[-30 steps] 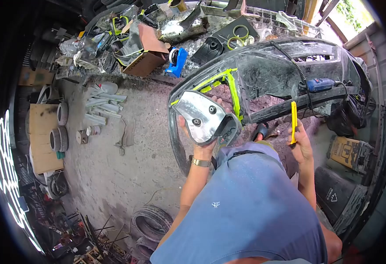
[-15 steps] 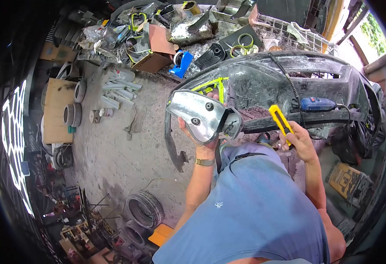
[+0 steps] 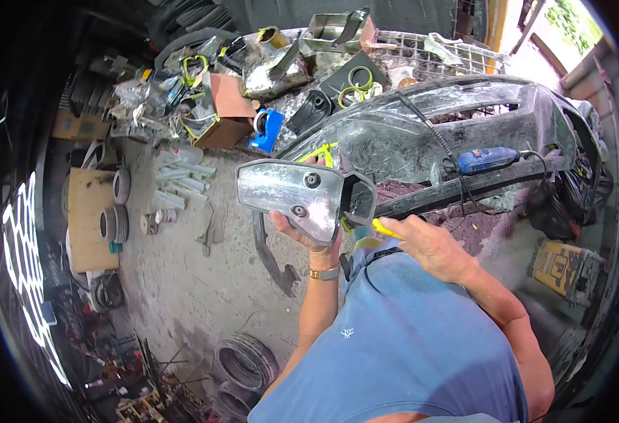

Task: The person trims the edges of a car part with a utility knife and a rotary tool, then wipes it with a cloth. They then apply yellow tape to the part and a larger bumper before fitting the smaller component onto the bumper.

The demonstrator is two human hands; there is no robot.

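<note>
Nearest, a blue shirt (image 3: pixel 401 345) with a small white emblem fills the lower view; the emblem is too small to read. Above it the left hand (image 3: pixel 301 236), a gold watch (image 3: pixel 324 273) on its wrist, grips a silvery panel (image 3: pixel 292 194) from below, fingers curled round its lower edge. Half a second ago the right hand (image 3: pixel 428 245) stood off to the right with the yellow knife (image 3: pixel 385 229) raised; now it has come in close, fingers closed round the handle, so that only the yellow front end shows, just beside the panel's dark right edge. The panel itself sits further left than before. To its left lies bare concrete floor (image 3: pixel 182 282), open down to a tyre (image 3: pixel 246 363). Behind the hands the grey bumper (image 3: pixel 408 130) curves across, a blue power tool (image 3: pixel 489 160) resting on its ledge. Beyond it, a cardboard box (image 3: pixel 226 116) and a blue tape dispenser (image 3: pixel 265 130) sit among clutter; no writing there is legible.
</note>
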